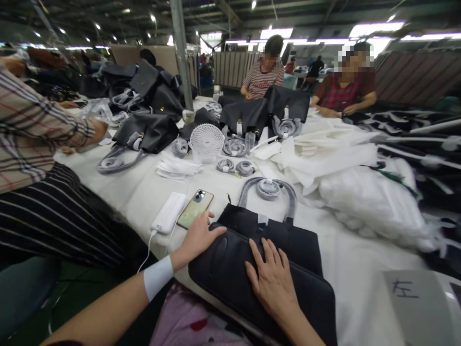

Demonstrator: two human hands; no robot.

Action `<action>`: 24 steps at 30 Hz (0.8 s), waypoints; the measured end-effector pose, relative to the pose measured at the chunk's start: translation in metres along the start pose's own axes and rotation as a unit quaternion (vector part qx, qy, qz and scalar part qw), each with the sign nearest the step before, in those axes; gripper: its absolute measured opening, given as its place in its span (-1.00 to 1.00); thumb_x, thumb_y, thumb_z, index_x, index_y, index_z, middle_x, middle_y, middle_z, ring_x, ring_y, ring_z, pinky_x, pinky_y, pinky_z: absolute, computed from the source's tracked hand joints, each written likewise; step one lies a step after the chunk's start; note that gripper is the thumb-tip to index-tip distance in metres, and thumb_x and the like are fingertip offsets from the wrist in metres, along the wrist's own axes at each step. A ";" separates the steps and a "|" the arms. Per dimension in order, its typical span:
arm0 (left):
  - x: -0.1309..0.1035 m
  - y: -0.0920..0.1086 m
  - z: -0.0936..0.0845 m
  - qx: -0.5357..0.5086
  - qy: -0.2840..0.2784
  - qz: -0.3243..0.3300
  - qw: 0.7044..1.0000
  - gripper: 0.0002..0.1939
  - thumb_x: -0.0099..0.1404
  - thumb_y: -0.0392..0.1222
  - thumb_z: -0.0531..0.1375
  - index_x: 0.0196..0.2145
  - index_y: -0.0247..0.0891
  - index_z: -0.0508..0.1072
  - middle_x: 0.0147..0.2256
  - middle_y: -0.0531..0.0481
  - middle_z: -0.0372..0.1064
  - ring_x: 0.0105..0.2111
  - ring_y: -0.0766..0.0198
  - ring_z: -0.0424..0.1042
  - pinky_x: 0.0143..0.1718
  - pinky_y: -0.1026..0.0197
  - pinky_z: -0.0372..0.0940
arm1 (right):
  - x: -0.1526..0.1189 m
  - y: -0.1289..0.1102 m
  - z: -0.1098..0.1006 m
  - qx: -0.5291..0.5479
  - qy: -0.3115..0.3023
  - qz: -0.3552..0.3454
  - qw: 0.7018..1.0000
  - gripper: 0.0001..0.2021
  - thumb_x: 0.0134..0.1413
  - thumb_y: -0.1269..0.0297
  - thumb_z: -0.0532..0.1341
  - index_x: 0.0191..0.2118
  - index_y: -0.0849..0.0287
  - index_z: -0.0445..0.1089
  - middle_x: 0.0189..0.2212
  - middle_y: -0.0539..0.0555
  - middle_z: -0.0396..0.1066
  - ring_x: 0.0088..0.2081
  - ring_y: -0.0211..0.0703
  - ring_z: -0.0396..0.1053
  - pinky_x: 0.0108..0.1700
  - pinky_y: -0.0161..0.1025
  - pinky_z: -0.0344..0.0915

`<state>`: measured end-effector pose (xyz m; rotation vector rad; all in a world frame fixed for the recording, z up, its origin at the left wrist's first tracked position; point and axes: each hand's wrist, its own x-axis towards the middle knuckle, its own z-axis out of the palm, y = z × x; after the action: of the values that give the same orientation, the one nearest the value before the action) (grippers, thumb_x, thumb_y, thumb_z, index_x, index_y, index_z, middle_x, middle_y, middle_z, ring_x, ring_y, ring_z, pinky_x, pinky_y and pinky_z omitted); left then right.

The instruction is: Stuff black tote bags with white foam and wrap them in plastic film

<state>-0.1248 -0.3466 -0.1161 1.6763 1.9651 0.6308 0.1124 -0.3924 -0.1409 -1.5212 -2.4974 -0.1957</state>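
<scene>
A black handbag (pixel 230 262) lies on its side at the table's near edge, its smooth padded base towards me. Its body and flap (pixel 302 247) stretch away behind, with a plastic-wrapped handle (pixel 245 190) arched on the table. My left hand (pixel 197 238) rests at the bag's left corner, thumb over the edge and fingers spread beside it; part of the fingers is hidden. Flat on the base lies my right hand (pixel 272 278), fingers stretched out. Near my left fingertips are a phone (pixel 196 209) and a white power bank (pixel 169 213) with a cable.
Wrapped strap coils (pixel 268 189), a white fan (pixel 206 143) and more black bags (pixel 147 132) sit farther back. White sheets (pixel 324 149) and a stuffed plastic bag (pixel 374 202) lie right, near a marked card (pixel 418 305). Co-workers stand left (pixel 32 129) and across the table.
</scene>
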 end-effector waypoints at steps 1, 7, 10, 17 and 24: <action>0.012 0.007 0.000 0.014 -0.010 0.014 1.000 -0.49 0.21 0.18 0.18 -0.08 -0.29 0.39 -0.24 -0.11 0.46 -0.20 0.12 0.45 -0.17 0.18 0.27 | -0.001 -0.001 0.004 0.000 -0.005 0.004 1.000 -0.49 0.23 0.16 0.08 0.27 0.11 0.16 0.19 0.33 0.22 0.22 0.21 0.14 0.18 0.16 0.06; 0.080 0.030 0.018 0.060 -0.065 0.016 0.996 -0.64 0.28 0.09 0.15 -0.31 -0.31 0.47 -0.31 -0.14 0.51 -0.28 0.14 0.49 -0.34 0.25 0.26 | -0.006 0.005 0.008 0.006 -0.010 0.007 1.000 -0.48 0.25 0.15 0.04 0.30 0.11 0.12 0.22 0.31 0.19 0.23 0.16 0.12 0.20 0.13 0.02; 0.086 0.028 0.033 0.096 -0.057 0.007 0.994 -0.67 0.37 -0.01 0.06 -0.29 -0.32 0.47 -0.30 -0.16 0.51 -0.28 0.17 0.50 -0.32 0.26 0.27 | -0.004 0.005 0.010 0.012 -0.016 0.011 1.000 -0.48 0.25 0.15 0.04 0.30 0.10 0.11 0.22 0.31 0.18 0.24 0.16 0.11 0.21 0.13 0.01; 0.080 0.037 0.036 0.207 -0.023 0.040 0.977 -0.61 0.47 -0.04 -0.13 -0.07 -0.33 0.37 -0.29 -0.24 0.48 -0.23 0.07 0.51 -0.25 0.14 0.32 | 0.001 0.003 0.007 0.022 -0.044 0.021 0.999 -0.46 0.24 0.15 0.05 0.30 0.12 0.10 0.26 0.30 0.13 0.27 0.16 0.07 0.22 0.15 -0.02; 0.029 0.069 0.011 0.264 0.008 0.226 0.938 -0.63 0.47 -0.14 -0.10 0.13 -0.24 0.26 0.12 -0.25 0.26 0.18 0.05 0.18 0.22 -0.10 0.01 | 0.000 0.001 0.005 0.052 -0.052 0.040 0.996 -0.47 0.24 0.11 0.06 0.29 0.07 0.13 0.28 0.30 0.10 0.28 0.17 0.05 0.22 0.19 -0.03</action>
<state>-0.0689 -0.3077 -0.0830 2.4976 1.8694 0.2680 0.1129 -0.3908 -0.1457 -1.6237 -2.4751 0.0278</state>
